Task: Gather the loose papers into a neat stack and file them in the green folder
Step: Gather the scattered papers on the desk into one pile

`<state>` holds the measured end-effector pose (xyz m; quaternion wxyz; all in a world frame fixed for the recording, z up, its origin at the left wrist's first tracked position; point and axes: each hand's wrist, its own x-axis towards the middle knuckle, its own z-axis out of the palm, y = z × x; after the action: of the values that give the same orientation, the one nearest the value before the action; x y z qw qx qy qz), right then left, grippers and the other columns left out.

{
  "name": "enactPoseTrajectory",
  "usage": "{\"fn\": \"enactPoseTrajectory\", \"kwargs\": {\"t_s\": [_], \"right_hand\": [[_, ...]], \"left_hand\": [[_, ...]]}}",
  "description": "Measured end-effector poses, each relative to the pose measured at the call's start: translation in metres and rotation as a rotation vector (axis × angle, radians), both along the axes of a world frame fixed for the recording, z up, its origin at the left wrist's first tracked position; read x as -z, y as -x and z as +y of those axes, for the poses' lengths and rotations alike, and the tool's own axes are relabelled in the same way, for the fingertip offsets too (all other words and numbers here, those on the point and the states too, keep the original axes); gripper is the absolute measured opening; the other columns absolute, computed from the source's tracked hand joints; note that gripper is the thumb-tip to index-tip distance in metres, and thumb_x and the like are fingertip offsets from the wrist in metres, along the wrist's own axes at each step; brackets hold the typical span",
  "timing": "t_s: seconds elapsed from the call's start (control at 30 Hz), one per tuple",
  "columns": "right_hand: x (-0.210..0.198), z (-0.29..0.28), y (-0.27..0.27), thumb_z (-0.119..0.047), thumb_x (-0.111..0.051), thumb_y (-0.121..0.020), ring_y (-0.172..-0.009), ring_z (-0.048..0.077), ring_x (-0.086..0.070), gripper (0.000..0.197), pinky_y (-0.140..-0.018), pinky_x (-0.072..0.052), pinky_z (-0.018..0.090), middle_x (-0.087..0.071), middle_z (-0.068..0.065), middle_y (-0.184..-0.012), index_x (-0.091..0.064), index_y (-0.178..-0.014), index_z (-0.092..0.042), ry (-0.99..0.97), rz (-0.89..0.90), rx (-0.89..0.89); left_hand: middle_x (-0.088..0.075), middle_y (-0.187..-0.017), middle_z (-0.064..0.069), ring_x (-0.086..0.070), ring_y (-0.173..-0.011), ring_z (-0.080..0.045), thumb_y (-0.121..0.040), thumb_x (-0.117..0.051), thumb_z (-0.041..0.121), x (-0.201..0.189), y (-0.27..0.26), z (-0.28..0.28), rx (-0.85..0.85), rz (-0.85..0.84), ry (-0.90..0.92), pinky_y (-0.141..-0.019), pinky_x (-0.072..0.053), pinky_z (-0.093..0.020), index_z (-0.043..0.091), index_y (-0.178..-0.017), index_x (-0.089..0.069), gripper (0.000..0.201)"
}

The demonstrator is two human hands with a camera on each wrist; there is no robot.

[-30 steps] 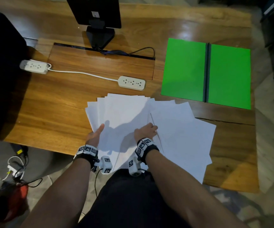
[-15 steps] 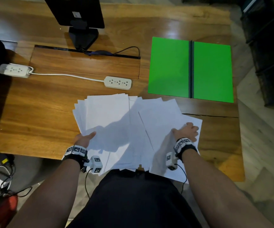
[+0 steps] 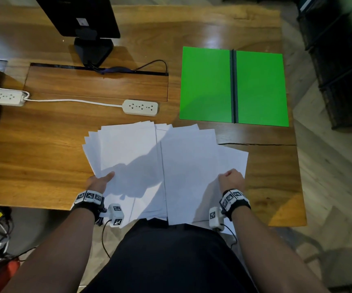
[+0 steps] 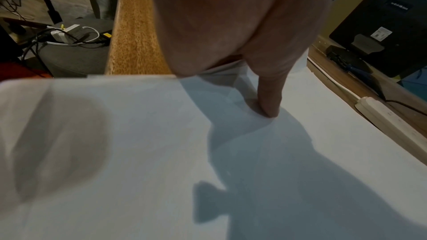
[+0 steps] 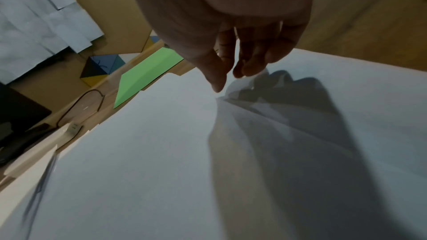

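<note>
Several white papers [image 3: 132, 149] lie fanned out at the table's near edge, some hanging over it. My left hand [image 3: 100, 181] grips their left edge, thumb [image 4: 269, 101] pressed on the top sheet and fingers hidden beneath. My right hand [image 3: 231, 178] sits on the right-hand sheets with fingers curled. In the right wrist view its fingertips [image 5: 219, 81] pinch up a small fold of paper [image 5: 161, 152]. The green folder [image 3: 209, 85] lies open and flat at the back right, apart from the papers, dark spine down its middle.
On the wooden table [image 3: 33, 155], a white power strip [image 3: 140, 106] lies just beyond the papers, its cable running to a second strip [image 3: 2, 97] at the left. A black monitor [image 3: 82, 15] stands at the back. A crack [image 3: 255, 144] runs between papers and folder.
My right hand has moved from the middle of the spread to its right side and drawn the right-hand sheets inward, so the fan is narrower. My left hand stays at the left edge.
</note>
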<state>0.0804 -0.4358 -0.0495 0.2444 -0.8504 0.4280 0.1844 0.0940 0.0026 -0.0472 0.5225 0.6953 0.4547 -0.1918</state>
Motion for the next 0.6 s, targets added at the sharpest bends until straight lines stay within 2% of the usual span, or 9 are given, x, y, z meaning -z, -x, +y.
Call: {"fn": "enactPoseTrajectory", "kwargs": {"t_s": [0.07,0.13,0.2,0.27,0.33,0.43,0.5,0.6], "right_hand": [[-0.001,0.002,0.013,-0.029,-0.067,-0.080,-0.090,0.031,-0.068,0.017,-0.080,-0.061,0.040,-0.070,0.010,-0.107,-0.069,-0.091,-0.016,0.038,-0.024,0.035],[-0.002,0.017,0.018,-0.040,-0.073,-0.080,-0.108,0.032,-0.062,0.039,-0.087,-0.055,0.044,-0.059,0.009,-0.122,-0.064,-0.110,-0.016,0.048,-0.029,0.026],[-0.002,0.040,0.013,-0.048,-0.079,-0.078,-0.122,0.033,-0.053,0.065,-0.091,-0.048,0.051,-0.049,0.009,-0.131,-0.052,-0.127,-0.014,0.034,0.032,-0.009],[-0.002,0.058,0.003,-0.048,-0.082,-0.074,-0.128,0.032,-0.049,0.079,-0.096,-0.044,0.055,-0.048,0.010,-0.135,-0.045,-0.134,-0.013,0.017,0.104,0.003],[0.000,0.067,-0.006,-0.044,-0.080,-0.077,-0.129,0.032,-0.052,0.074,-0.100,-0.041,0.053,-0.053,0.011,-0.137,-0.046,-0.134,-0.013,-0.017,0.175,0.010],[0.002,0.061,-0.015,-0.039,-0.069,-0.087,-0.120,0.031,-0.060,0.043,-0.100,-0.040,0.047,-0.063,0.009,-0.129,-0.062,-0.122,-0.014,-0.025,0.221,-0.044],[-0.001,0.048,-0.010,-0.039,-0.064,-0.091,-0.121,0.031,-0.057,0.040,-0.101,-0.041,0.048,-0.058,0.010,-0.131,-0.065,-0.122,-0.015,0.034,0.235,-0.019],[-0.004,0.020,0.012,-0.037,-0.065,-0.088,-0.130,0.036,-0.045,0.049,-0.102,-0.043,0.053,-0.041,0.015,-0.143,-0.061,-0.131,-0.014,0.106,0.275,0.096]], "left_hand": [[-0.070,-0.129,-0.023,-0.066,-0.116,-0.045,-0.090,-0.081,0.026,-0.001,0.000,-0.001,-0.003,0.010,-0.006,-0.100,-0.051,-0.050,-0.001,-0.131,-0.064,0.052],[-0.069,-0.126,-0.021,-0.066,-0.114,-0.044,-0.091,-0.080,0.026,-0.002,0.000,-0.002,-0.008,0.004,-0.002,-0.098,-0.050,-0.048,-0.002,-0.131,-0.063,0.052],[-0.069,-0.127,-0.021,-0.065,-0.113,-0.042,-0.090,-0.081,0.027,-0.003,-0.001,-0.003,-0.008,-0.001,-0.008,-0.096,-0.049,-0.046,-0.003,-0.132,-0.063,0.055],[-0.068,-0.130,-0.020,-0.065,-0.114,-0.042,-0.090,-0.081,0.027,-0.003,-0.002,-0.003,-0.005,-0.005,-0.004,-0.094,-0.048,-0.045,-0.003,-0.134,-0.062,0.056],[-0.068,-0.130,-0.020,-0.064,-0.117,-0.043,-0.092,-0.079,0.024,-0.005,-0.002,-0.006,-0.008,-0.012,0.006,-0.094,-0.047,-0.044,-0.003,-0.135,-0.062,0.053],[-0.066,-0.134,-0.026,-0.065,-0.118,-0.044,-0.093,-0.078,0.022,-0.009,-0.002,-0.007,-0.009,-0.011,0.006,-0.097,-0.048,-0.046,-0.004,-0.134,-0.062,0.052],[-0.066,-0.135,-0.027,-0.064,-0.121,-0.047,-0.092,-0.078,0.023,-0.010,-0.001,-0.007,-0.016,-0.008,0.016,-0.099,-0.050,-0.049,-0.003,-0.135,-0.062,0.052],[-0.066,-0.136,-0.027,-0.064,-0.123,-0.048,-0.094,-0.077,0.021,-0.012,-0.001,-0.009,-0.014,-0.019,0.032,-0.102,-0.050,-0.051,-0.003,-0.136,-0.061,0.051]]}}
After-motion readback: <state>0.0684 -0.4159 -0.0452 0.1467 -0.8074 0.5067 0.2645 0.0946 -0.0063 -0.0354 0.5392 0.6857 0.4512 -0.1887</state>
